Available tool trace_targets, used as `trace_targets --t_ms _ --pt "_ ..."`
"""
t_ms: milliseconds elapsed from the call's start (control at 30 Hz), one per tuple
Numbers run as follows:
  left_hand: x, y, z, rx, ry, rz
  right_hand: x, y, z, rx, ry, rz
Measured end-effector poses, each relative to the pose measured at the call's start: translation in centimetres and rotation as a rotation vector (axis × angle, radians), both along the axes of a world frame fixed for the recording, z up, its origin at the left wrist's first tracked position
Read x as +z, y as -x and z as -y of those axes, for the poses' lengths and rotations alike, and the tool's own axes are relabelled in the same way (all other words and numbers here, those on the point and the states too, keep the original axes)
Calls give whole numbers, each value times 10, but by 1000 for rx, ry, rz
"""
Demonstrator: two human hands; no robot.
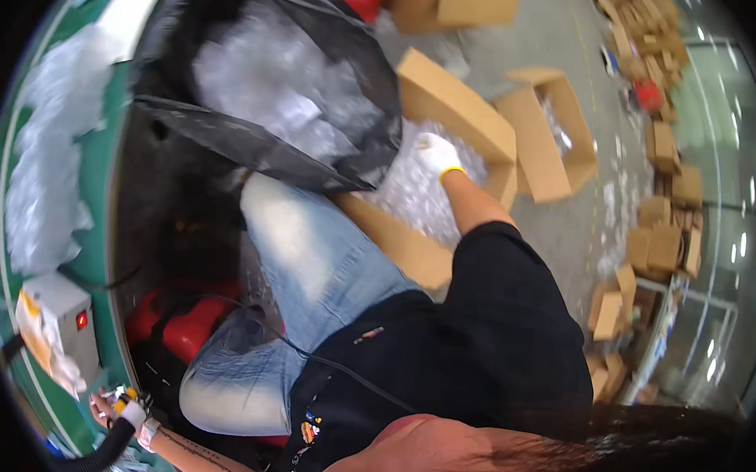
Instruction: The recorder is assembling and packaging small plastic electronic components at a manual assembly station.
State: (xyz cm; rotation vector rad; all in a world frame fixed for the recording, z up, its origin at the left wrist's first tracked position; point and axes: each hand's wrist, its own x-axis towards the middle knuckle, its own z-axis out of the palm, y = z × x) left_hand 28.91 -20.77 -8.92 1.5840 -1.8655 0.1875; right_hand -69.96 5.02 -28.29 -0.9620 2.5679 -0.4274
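Observation:
My right hand (pixel 439 155), in a white glove with a yellow cuff, reaches into a cardboard box (pixel 465 103) full of clear plastic pieces (pixel 418 187). Its fingers look curled, and whatever they hold is hidden. At the lower left, my bare left hand (pixel 103 408) is over the green workbench (pixel 106 178). Those fingers are bent around something small that I cannot make out. Beside them, a black corrugated hose (pixel 103 454) with a white end and yellow parts partly covers the hand.
A large black bag (pixel 218 129) of clear plastic stands before my knees. More plastic pieces (pixel 45 168) and a grey device (pixel 64 325) with a red switch lie along the bench. Open cartons (pixel 544 142) stand right, with stacked boxes (pixel 664 238) beyond. Something red (pixel 182 323) is beside my leg.

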Motion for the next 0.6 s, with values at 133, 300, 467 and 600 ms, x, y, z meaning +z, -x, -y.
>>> trace_targets --t_ms 133,300,467,600 --pt "23 43 5 337 -315 -847 27 -81 -32 233 -323 62" --pt "35 -3 10 357 -429 -611 26 -100 2 183 -311 1" --pt "45 20 -3 375 -406 -708 78 -109 54 237 -819 203" --pt "64 18 -22 407 -325 -789 7 -140 51 132 -697 95"
